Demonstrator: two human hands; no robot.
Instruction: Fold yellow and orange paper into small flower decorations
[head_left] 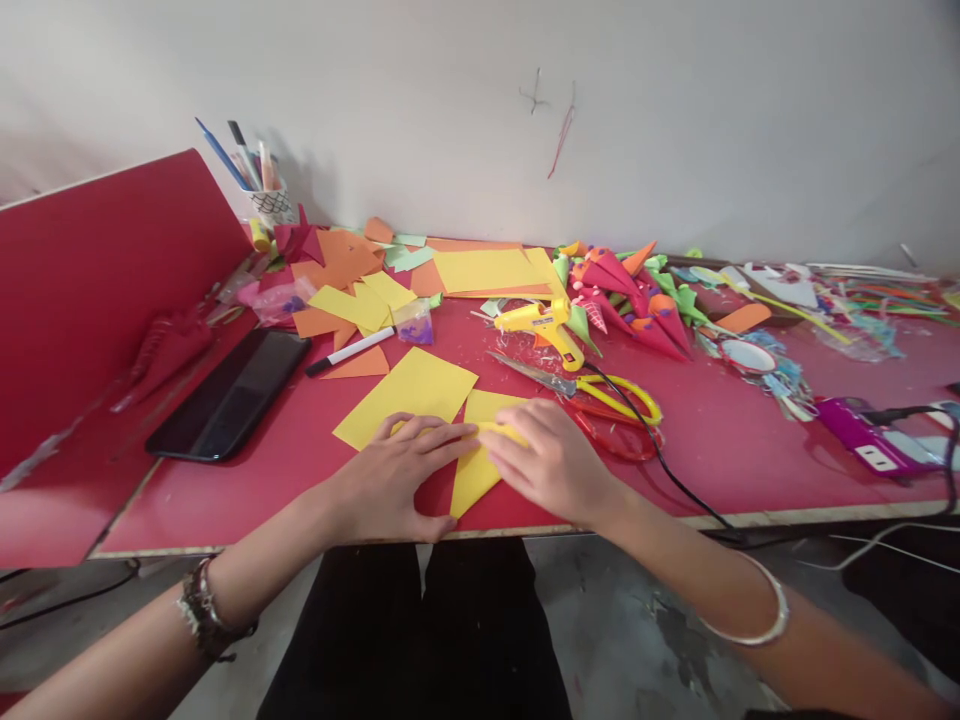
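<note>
My left hand (401,475) lies flat near the table's front edge, fingers stretched out, thumb spread apart. Its fingertips touch the left end of a narrow folded piece of yellow paper (504,432). On the other end of that fold, my right hand (559,460) is closed with curled fingers, which hide part of it. Beneath both lies a yellow paper sheet (474,482), angled toward me. A second yellow sheet (420,385) rests behind my left fingers. Just beyond my right hand are scissors (577,385) with yellow and red handles.
Behind the scissors sits a yellow glue gun (544,325), its black cord running right. A black phone (229,395) and a marker (351,352) lie left. Paper scraps (345,260), paper cones (630,290) and a pen cup (270,203) line the wall; a purple power strip (862,435) is right.
</note>
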